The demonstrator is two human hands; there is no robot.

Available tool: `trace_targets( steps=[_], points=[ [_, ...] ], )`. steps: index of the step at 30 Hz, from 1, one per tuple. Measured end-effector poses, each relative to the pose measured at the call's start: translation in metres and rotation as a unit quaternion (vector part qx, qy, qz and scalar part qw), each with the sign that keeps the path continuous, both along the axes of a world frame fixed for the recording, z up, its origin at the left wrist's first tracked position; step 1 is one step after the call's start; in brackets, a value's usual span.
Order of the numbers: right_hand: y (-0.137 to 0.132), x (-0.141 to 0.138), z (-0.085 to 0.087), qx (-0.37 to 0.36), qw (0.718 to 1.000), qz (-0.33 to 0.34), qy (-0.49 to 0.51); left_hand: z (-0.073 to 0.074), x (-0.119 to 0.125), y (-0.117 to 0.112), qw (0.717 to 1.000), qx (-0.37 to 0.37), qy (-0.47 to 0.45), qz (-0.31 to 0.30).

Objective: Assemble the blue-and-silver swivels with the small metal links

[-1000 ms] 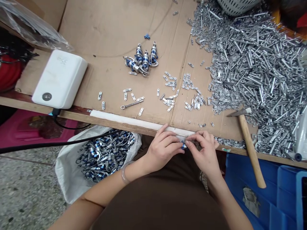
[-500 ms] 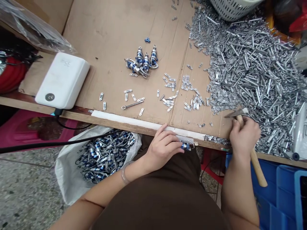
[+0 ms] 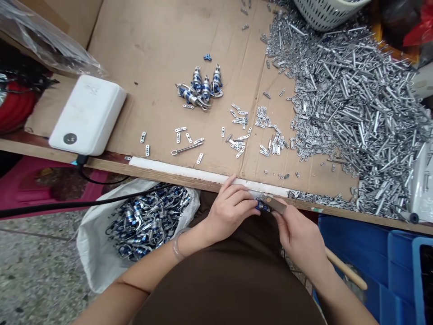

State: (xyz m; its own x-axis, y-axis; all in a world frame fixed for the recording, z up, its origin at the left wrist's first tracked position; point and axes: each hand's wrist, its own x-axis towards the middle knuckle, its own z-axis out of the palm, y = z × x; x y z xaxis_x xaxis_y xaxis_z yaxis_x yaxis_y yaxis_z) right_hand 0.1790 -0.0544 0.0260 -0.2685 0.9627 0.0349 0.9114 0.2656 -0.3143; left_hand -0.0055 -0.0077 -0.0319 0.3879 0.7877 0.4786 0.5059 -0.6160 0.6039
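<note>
Brown cardboard [image 3: 162, 49], smooth and faintly creased, covers a bench whose bare wooden edge carries a flat white strip [image 3: 189, 173]. At that edge is a small metal clip [image 3: 263, 206], shiny blue and silver, its far end partly hidden by the fingers and by a hammer [image 3: 274, 204]. The left hand [image 3: 230, 207] holds the clip with fingers narrowed around it, while one outer finger stretches up onto the white strip. The right hand [image 3: 301, 232] curls its fingers tightly round the hammer close to its head; the dull grey, rectangular head points towards ten o'clock over the clip, and the round, pale wooden handle runs out towards four o'clock. Whether the head touches the clip I cannot tell. Taking the hands as the clock's centre, four similar clips [image 3: 205, 90] cluster at eleven o'clock, with barrel-shaped bodies, blue bands and curved silver arms. At two o'clock spreads a heap of pins and plates [image 3: 358, 99], bright, hard and jumbled, the pins long with looped ends and the plates flat with holes. Near nine o'clock a crinkled white sack [image 3: 91, 239] bulges with more blue-and-silver clips, and at ten o'clock sits a glossy white box [image 3: 86, 115] with rounded corners.
</note>
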Motion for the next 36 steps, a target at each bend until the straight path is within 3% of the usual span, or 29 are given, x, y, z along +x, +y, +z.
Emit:
trace_targets(
  steps=[4,7,10,13,16,19,22,24,28,32,36],
  points=[
    [0.002,-0.004,0.0,0.028,0.999,-0.009,0.016,0.0,0.0,0.0,1.0,0.007,-0.005,0.002],
    [0.005,-0.003,0.0,-0.006,1.0,-0.004,-0.013,0.001,0.0,0.0,1.0,0.009,-0.005,0.005],
    [0.021,0.016,-0.006,0.034,0.992,-0.108,-0.054,0.001,0.0,0.0,1.0,0.004,0.004,-0.005],
    [0.045,0.051,-0.019,0.104,0.954,-0.259,-0.113,0.001,-0.002,0.0,1.0,0.005,0.008,-0.015],
    [0.067,0.084,-0.036,0.123,0.928,-0.311,-0.166,0.002,-0.004,0.001,1.0,0.003,0.005,-0.025],
    [0.08,0.094,-0.046,0.13,0.92,-0.324,-0.179,0.003,-0.004,0.004,0.999,0.002,-0.005,-0.033],
    [0.086,0.078,-0.044,0.184,0.909,-0.342,-0.153,0.005,-0.003,0.007,0.999,0.006,-0.008,-0.037],
    [0.09,0.057,-0.04,0.199,0.921,-0.322,-0.092,0.006,-0.001,0.007,0.999,0.007,-0.012,-0.042],
    [0.105,0.013,-0.034,0.097,0.969,-0.227,0.017,0.008,0.0,0.007,0.998,0.01,-0.026,-0.056],
    [0.121,-0.008,-0.036,0.057,0.975,-0.214,0.009,0.008,-0.001,0.006,0.996,0.013,-0.049,-0.067],
    [0.118,-0.003,-0.037,0.029,0.978,-0.204,0.042,0.009,-0.005,0.006,0.996,0.009,-0.065,-0.057]
  ],
)
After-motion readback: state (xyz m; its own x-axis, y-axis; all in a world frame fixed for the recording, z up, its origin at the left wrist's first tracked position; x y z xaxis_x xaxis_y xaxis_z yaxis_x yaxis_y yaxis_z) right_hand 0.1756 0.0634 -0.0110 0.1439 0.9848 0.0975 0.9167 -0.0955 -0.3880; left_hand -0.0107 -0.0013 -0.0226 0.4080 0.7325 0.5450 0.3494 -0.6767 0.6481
